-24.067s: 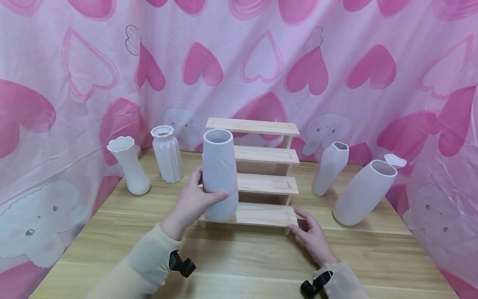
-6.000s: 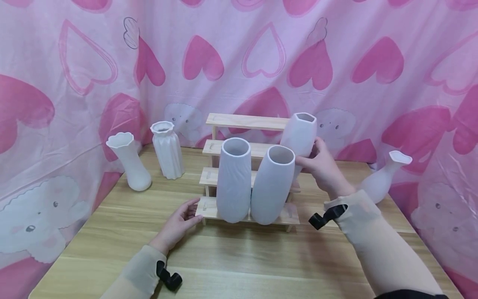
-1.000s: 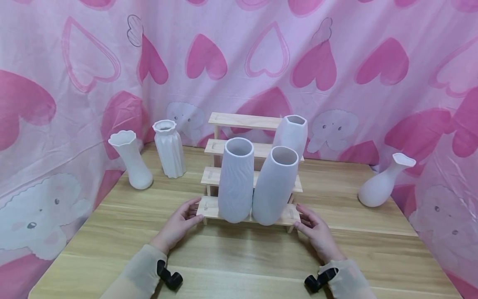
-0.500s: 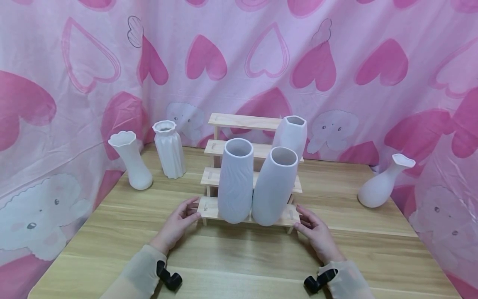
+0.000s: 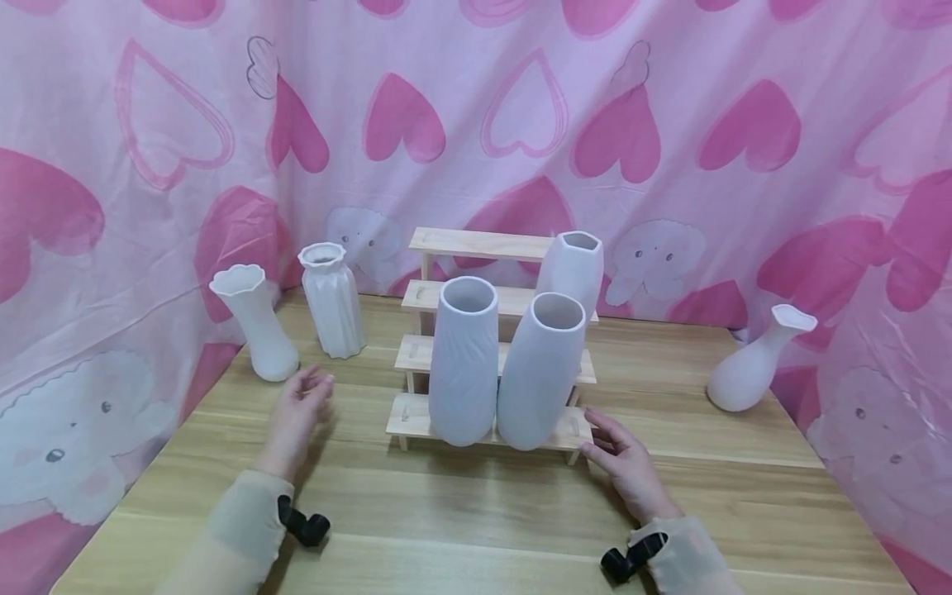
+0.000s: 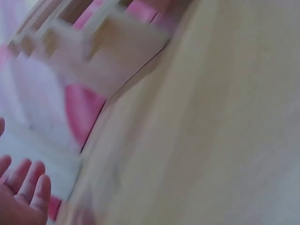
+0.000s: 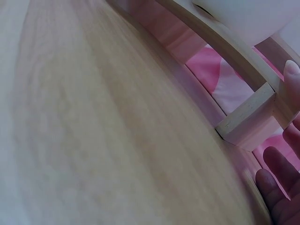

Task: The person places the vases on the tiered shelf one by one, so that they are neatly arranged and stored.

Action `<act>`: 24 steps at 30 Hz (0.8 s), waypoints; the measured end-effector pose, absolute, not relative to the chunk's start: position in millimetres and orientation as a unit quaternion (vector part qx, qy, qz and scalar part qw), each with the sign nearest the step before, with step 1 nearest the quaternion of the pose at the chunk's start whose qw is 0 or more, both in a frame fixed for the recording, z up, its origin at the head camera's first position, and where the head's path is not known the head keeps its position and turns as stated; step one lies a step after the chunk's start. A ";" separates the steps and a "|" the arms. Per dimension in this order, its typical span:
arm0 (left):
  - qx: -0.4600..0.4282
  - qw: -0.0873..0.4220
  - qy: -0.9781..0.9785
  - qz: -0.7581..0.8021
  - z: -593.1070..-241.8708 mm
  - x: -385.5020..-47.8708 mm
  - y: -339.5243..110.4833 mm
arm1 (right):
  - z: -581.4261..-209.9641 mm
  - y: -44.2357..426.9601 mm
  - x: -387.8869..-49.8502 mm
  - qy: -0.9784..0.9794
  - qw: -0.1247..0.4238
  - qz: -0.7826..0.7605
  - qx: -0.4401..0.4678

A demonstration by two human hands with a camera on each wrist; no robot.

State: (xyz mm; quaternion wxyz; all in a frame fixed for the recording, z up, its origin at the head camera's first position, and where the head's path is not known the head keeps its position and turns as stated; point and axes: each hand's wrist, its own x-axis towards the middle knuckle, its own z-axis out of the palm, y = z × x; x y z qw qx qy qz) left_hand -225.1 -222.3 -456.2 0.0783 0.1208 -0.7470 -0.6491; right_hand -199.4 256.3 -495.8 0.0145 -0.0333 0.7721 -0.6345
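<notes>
In the head view my left hand (image 5: 293, 421) hangs above the table just in front of a flared white vase (image 5: 260, 326), holding nothing, fingers loosely bent. Behind it stands a fluted white vase (image 5: 332, 302). My right hand (image 5: 628, 463) grips the right end of the lowest step of a wooden stepped display stand (image 5: 409, 417), thumb at the front corner. In the right wrist view its thumb (image 7: 291, 75) meets the stand's end. Two white vases stand on the stand's lowest step: a wavy-textured vase (image 5: 464, 364) and a smooth tilted vase (image 5: 541, 372). A faceted vase (image 5: 573, 268) stands higher, behind them.
A narrow-necked white vase (image 5: 751, 364) leans at the table's right side. The wood-grain table (image 5: 476, 529) ends at a pink heart-patterned curtain (image 5: 461, 49) behind and at both sides.
My left hand has let go of the stand's left end and moved left and away from me, towards the flared vase. The right hand stays at the stand. Earlier, the three vases were put on it.
</notes>
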 end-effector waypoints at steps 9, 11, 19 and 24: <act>0.221 0.202 -0.718 -0.628 -427.2 -242.6 -267.5 | -497.4 256.2 -199.3 0.775 0.013 -0.631 -0.028; 0.243 0.218 -0.707 -0.627 -421.4 -245.8 -274.1 | -496.8 255.6 -199.2 0.776 0.014 -0.629 -0.026; 0.270 0.240 -0.686 -0.632 -405.3 -258.0 -290.4 | -496.9 254.9 -199.3 0.773 0.019 -0.634 -0.004; 0.278 0.244 -0.687 -0.625 -402.3 -265.0 -295.5 | -497.7 255.2 -199.2 0.773 0.010 -0.635 0.002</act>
